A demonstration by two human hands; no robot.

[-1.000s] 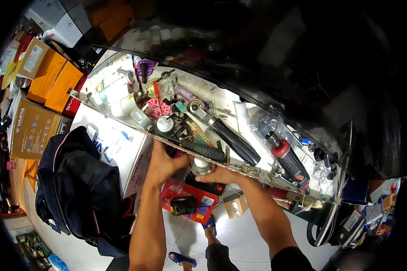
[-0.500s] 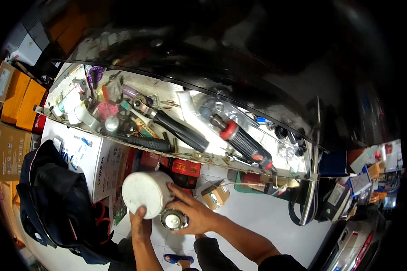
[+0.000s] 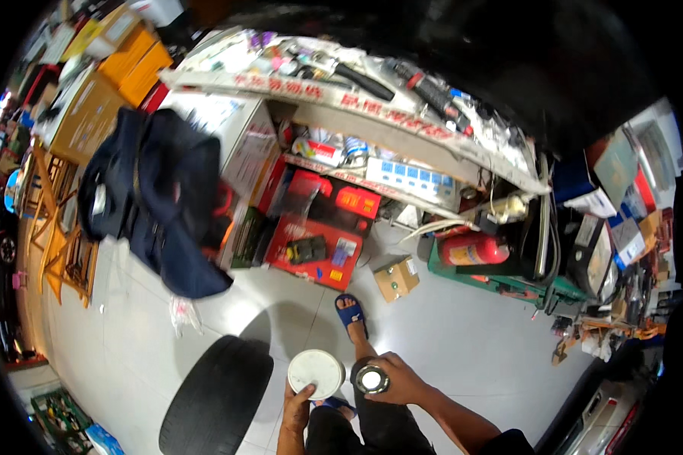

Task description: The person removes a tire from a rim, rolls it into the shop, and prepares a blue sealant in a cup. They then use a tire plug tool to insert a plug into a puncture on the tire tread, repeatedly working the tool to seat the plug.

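Note:
Low in the view, a round white tub point(image 3: 315, 367) is gripped by my left hand point(image 3: 297, 409), with the thumb pressed on its flat top. To its right, my right hand point(image 3: 404, 381) is wrapped round a dark cylinder point(image 3: 372, 378) with a bright silvery round end; its exact kind is unclear. A small gap separates the tub from the cylinder. Below them are my legs and blue slippers point(image 3: 350, 314).
A cluttered workbench point(image 3: 311, 89) runs across the top, with shelves beneath. A black tyre point(image 3: 216, 402) stands on the floor at left, below a dark jacket point(image 3: 163, 189). Red cases point(image 3: 311, 254), a small carton point(image 3: 395, 279) and a red cylinder point(image 3: 474, 249) sit ahead.
The view has drawn back from the workbench, showing more floor and the tyre. Both hands have moved away from the bench with what they hold, and the tub and cylinder have come apart.

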